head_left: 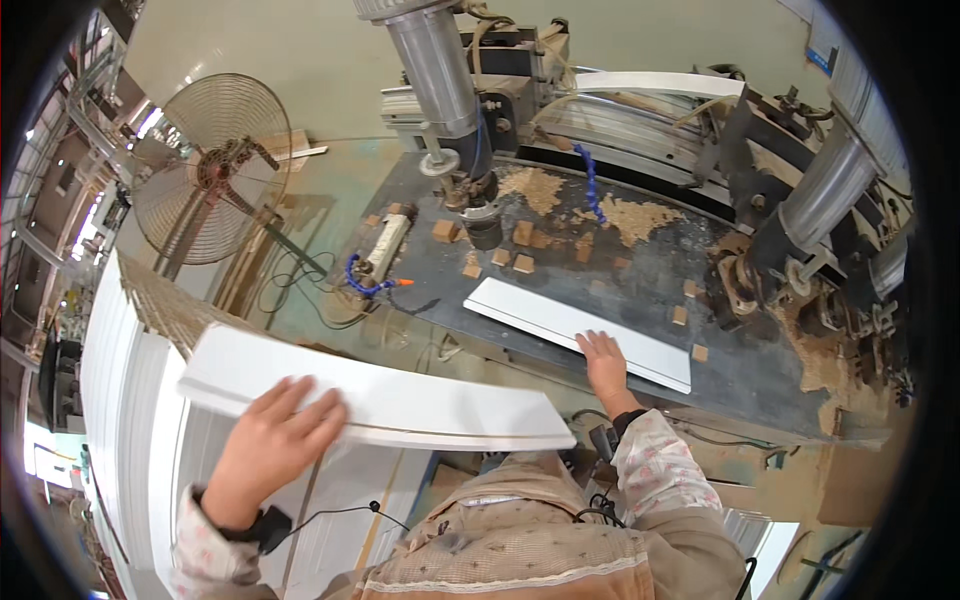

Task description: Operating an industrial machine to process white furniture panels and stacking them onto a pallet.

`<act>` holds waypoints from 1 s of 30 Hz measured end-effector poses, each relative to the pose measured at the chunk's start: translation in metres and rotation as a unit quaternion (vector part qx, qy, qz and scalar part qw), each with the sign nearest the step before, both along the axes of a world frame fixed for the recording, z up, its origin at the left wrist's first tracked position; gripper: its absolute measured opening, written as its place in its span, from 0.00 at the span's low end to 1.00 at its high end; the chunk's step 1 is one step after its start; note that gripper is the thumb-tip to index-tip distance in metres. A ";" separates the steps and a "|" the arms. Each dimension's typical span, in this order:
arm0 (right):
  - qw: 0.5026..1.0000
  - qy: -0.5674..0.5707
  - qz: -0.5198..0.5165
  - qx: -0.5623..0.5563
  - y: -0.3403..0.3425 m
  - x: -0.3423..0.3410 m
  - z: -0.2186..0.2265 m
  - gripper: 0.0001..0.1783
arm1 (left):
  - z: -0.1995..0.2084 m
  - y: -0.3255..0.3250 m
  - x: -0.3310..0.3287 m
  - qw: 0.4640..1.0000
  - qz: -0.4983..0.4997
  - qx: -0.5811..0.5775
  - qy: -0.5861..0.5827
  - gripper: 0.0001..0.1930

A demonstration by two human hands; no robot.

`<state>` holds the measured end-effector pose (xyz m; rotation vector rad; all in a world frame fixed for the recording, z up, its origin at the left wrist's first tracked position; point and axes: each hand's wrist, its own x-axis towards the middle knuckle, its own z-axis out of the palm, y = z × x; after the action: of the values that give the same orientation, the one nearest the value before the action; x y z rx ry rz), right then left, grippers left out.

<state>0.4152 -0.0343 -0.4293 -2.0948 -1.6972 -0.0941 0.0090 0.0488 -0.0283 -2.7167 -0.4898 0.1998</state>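
My left hand (283, 440) grips a long white board (400, 395) with a grooved edge, fingers over its near face. It is held up in front of my body, left of the machine table and apart from it. My right hand (606, 372) lies with its fingers stretched out on the near edge of a second white board (580, 330). That board rests at a slant on the dark machine table (450, 290). My right thumb is mostly hidden.
Metal spindle cylinders (435, 75) stand over the table at the back and right. Small wood blocks (523, 232) and sawdust (640, 220) lie about. A blue coolant-type hose (590, 185) rises there. At left are a caged fan (212, 170) and stacked white boards (125, 400).
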 end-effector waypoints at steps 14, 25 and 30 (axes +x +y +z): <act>0.995 -0.051 0.023 -0.087 0.048 0.028 -0.053 0.32 | 0.051 -0.180 -0.250 0.837 0.418 0.310 -0.169 0.21; 0.979 -0.013 -0.019 -0.204 0.062 0.019 -0.027 0.35 | -0.014 -0.204 -0.308 0.766 0.547 0.283 -0.185 0.29; 0.970 -0.021 -0.036 -0.239 0.065 0.023 -0.036 0.38 | -0.014 -0.197 -0.331 0.730 0.608 0.236 -0.206 0.35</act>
<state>0.4384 0.0311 -0.4655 -2.5111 -1.8038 0.2787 -0.3224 -0.1483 -0.0419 -1.5218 -2.0556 -0.2002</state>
